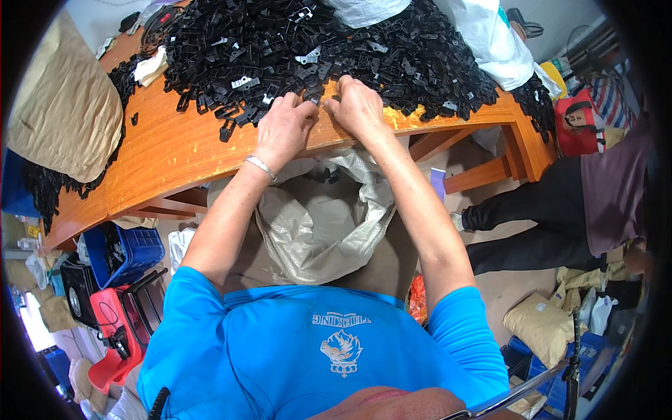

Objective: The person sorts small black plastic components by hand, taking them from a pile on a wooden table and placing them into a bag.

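Observation:
A large heap of small black plastic parts [238,52] covers the far side of the orange-brown wooden table [164,150]. Both hands are at the heap's near edge, close together. My left hand [285,127] wears a bracelet [261,167], and its fingers curl down among the parts. Beside it, my right hand [358,108] has bent fingers against the heap, its thumb towards the left hand. What the fingertips hold, if anything, is too small and hidden to tell. Below the table edge, between my forearms, an open white woven sack [315,248] has a few black parts inside.
A brown sheet-like bag [66,105] covers more parts at left. White sacks [493,45] lie on the heap's far side. Blue crates [133,255] and a red chair [115,350] stand at lower left. At right are a person in dark trousers [539,224] and a red bag [579,122].

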The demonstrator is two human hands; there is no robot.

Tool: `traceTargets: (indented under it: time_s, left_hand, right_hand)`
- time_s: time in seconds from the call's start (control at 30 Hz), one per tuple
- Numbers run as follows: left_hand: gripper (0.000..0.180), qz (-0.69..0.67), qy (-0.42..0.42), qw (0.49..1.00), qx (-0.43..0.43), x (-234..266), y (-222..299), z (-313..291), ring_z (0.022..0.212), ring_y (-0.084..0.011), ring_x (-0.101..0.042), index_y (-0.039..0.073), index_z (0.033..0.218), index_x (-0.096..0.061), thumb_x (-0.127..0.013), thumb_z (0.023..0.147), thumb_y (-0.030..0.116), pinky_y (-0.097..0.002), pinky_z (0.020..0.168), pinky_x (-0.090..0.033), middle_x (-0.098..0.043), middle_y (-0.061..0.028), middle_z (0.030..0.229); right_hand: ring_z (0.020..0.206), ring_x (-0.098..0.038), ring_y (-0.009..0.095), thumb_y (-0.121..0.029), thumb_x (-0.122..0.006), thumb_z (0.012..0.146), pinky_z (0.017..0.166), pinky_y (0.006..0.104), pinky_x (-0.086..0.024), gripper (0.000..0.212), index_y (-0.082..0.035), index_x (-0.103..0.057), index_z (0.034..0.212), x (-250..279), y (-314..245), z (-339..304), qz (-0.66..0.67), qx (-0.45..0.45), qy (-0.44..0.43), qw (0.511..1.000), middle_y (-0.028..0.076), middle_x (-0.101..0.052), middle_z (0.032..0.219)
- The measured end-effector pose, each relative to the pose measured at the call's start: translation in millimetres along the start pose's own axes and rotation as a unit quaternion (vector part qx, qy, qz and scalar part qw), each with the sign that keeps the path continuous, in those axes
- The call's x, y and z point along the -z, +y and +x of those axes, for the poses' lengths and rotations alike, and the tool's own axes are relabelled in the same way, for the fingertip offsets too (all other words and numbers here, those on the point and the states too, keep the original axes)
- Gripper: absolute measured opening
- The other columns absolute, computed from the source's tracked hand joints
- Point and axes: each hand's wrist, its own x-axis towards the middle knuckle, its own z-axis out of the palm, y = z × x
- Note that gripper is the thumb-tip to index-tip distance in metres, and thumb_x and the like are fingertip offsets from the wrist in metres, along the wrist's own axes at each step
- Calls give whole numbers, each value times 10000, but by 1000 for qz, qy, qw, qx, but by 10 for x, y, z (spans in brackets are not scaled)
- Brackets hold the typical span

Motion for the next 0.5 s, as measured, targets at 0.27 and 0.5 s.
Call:
traceTargets:
  time_s: [0.27, 0.5]
  left_hand:
    - [229, -33, 56, 998, 23, -199, 16, 62, 1018, -317, -637, 111, 1031, -656, -797, 852, 126, -444, 855, -556, -636, -87, 1031]
    - [286, -98, 24, 994, 46, -185, 125, 56, 1008, -331, -655, 71, 1090, -645, -792, 845, 67, -448, 866, -547, -674, -95, 1005]
  right_hand:
    - [1034, -739, 391, -183, -779, 866, 921, 454, -585, 417, -10, -700, 1237, -130, 174, -39, 75, 18, 13, 997, 223, -750, 1012]
    - [906, -755, 343, -173, -781, 840, 812, 444, -583, 435, -34, -687, 1241, 60, 333, -461, 181, -41, 43, 982, 151, -750, 930]
